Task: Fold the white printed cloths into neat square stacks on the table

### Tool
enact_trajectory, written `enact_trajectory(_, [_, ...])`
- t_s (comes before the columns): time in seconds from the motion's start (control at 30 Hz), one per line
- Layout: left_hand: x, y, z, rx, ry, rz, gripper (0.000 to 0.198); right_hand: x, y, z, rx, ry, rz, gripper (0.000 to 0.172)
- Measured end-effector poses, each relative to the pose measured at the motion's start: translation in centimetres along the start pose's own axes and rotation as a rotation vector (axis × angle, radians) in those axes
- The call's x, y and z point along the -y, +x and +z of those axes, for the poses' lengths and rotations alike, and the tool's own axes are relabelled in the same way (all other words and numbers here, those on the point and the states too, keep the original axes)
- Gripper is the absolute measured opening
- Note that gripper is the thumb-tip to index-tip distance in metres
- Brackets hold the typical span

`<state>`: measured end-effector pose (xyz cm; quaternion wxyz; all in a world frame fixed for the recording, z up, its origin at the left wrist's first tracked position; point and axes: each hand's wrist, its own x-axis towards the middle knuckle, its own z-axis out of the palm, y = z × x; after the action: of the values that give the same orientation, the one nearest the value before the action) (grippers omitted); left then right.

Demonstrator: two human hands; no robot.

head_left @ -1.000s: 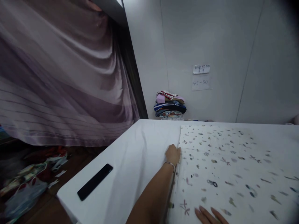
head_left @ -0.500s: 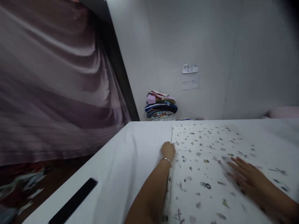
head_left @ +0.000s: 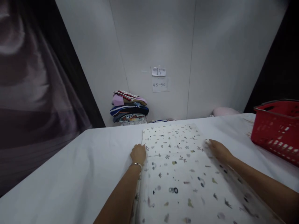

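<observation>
A white cloth (head_left: pixel 177 174) printed with small grey, green and brown motifs lies folded in layers along the white table, with a crease across its upper part. At its left edge my left hand (head_left: pixel 138 154), a bracelet on the wrist, is closed with curled fingers gripping the fabric. My right hand (head_left: pixel 218 151) is closed on the cloth's right edge, pinching it near the far end. Along my right forearm that edge looks raised and blurred. The near end of the cloth runs out of view.
A red plastic basket (head_left: pixel 277 130) stands on the white table (head_left: pixel 58 174) at the right. Behind the table's far edge is a stack of folded fabrics (head_left: pixel 129 109). Paper signs (head_left: pixel 160 84) hang on the wall, and a pinkish curtain (head_left: pixel 30 109) drapes at the left.
My view has turned right, bringing the basket in. My right hand went from open and moving over the cloth to pinching its right edge. My left hand stays at the left edge.
</observation>
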<state>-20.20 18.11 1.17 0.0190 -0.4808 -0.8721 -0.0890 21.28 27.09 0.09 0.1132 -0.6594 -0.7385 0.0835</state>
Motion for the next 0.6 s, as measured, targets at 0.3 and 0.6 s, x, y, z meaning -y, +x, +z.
enact_trajectory(0.3, [-1.1,0.9,0.3,0.019,-0.004,-0.045,0.029,-0.7,5.8,0.4,0.118,-0.041,0.233,0.039])
enact_trajectory(0.6, [-1.9,2.6,0.2,0.082,-0.19,-0.153,0.036,0.1,8.0,0.2,0.129,0.012,0.237,0.031])
